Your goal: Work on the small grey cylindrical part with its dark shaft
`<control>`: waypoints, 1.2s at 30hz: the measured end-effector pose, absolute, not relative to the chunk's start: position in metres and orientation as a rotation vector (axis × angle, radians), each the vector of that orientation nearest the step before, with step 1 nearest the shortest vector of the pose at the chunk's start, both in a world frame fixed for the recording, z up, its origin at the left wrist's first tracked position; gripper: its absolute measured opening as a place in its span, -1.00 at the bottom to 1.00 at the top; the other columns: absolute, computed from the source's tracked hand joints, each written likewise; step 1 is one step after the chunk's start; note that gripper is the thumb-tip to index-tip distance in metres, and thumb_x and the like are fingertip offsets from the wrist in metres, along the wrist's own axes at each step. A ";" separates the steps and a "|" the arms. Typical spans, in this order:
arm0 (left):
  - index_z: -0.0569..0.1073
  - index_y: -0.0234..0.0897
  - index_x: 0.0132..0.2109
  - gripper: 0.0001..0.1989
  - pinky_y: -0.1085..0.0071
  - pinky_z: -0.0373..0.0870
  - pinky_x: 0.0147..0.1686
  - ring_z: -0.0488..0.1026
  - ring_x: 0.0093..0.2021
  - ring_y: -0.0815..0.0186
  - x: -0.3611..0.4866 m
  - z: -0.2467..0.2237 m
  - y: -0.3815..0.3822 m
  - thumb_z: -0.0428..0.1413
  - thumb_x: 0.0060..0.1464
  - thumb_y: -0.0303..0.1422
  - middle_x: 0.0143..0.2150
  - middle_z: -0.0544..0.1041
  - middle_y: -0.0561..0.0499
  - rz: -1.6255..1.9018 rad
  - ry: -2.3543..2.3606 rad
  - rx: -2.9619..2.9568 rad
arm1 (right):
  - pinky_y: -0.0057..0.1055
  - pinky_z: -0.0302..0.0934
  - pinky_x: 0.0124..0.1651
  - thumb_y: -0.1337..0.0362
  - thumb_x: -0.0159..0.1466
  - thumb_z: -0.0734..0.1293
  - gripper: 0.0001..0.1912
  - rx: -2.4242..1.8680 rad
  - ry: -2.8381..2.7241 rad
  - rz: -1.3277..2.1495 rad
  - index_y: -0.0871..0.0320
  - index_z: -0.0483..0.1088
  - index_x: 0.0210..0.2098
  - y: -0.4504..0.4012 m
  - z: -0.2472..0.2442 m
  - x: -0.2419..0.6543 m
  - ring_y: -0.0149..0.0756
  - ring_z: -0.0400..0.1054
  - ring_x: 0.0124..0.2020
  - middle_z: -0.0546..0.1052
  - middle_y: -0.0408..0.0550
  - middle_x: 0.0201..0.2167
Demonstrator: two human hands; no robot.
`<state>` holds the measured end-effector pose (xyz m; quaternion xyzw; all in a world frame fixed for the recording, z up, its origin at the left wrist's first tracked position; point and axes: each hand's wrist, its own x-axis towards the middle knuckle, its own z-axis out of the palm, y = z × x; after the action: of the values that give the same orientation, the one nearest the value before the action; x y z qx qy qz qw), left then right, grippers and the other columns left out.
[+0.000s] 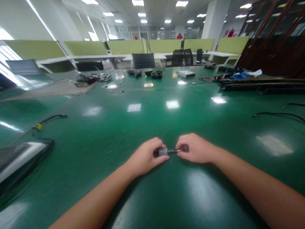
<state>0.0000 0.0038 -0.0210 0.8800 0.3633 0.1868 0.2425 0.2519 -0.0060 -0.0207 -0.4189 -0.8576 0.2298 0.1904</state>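
Note:
Just over the green tabletop (147, 187), a small tool (163, 151) with a grey-and-black cylindrical body and a thin dark shaft spans my two hands; its exact kind is unclear. My left hand (146, 156) is closed around the thick body, thumb along the near side. At the shaft's other end, the fingers of my right hand (195, 149) are pinched together. Something dark shows between those fingers, mostly hidden by them. The shaft lies roughly level, pointing right from my left hand.
A flat dark device with a pale strip (28, 152) lies at left, near a black cable (53, 117). More cables (276, 114) lie at right. Toward the back are a silver box (186, 74), loose electronic parts (91, 78) and long black bars (259, 86). Chairs (143, 60) stand beyond.

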 end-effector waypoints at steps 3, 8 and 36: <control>0.48 -0.26 -0.17 -0.78 0.39 0.31 -0.27 0.42 -0.28 0.27 -0.002 -0.021 0.003 0.26 0.14 -0.23 -0.26 0.48 0.01 0.502 0.999 2.405 | -0.48 0.20 -0.36 0.35 0.14 0.42 -0.90 -1.244 -2.421 0.757 0.16 0.56 -0.33 -0.003 -0.015 0.267 -0.40 0.38 -0.43 0.54 -0.14 -0.43; 0.48 -0.26 -0.17 -0.78 0.39 0.33 -0.26 0.43 -0.27 0.27 -0.004 -0.019 0.003 0.26 0.13 -0.23 -0.25 0.49 0.01 0.510 1.006 2.401 | -0.48 0.23 -0.36 0.32 0.13 0.43 -0.88 -1.283 -2.397 0.798 0.18 0.57 -0.32 0.000 -0.012 0.273 -0.39 0.39 -0.42 0.54 -0.12 -0.42; 0.56 -0.23 -0.07 -0.76 0.34 0.37 -0.17 0.48 -0.20 0.23 0.006 -0.015 0.001 0.19 0.23 -0.18 -0.20 0.55 -0.04 0.517 0.979 2.455 | -0.46 0.17 -0.30 0.30 0.22 0.43 -0.90 -1.128 -2.395 0.668 0.14 0.57 -0.26 -0.009 -0.019 0.250 -0.39 0.36 -0.38 0.52 -0.12 -0.38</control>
<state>0.0058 0.0012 -0.0145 0.8887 0.3545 0.1872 0.2224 0.2498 -0.0091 -0.0190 -0.4045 -0.8587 0.2395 0.2039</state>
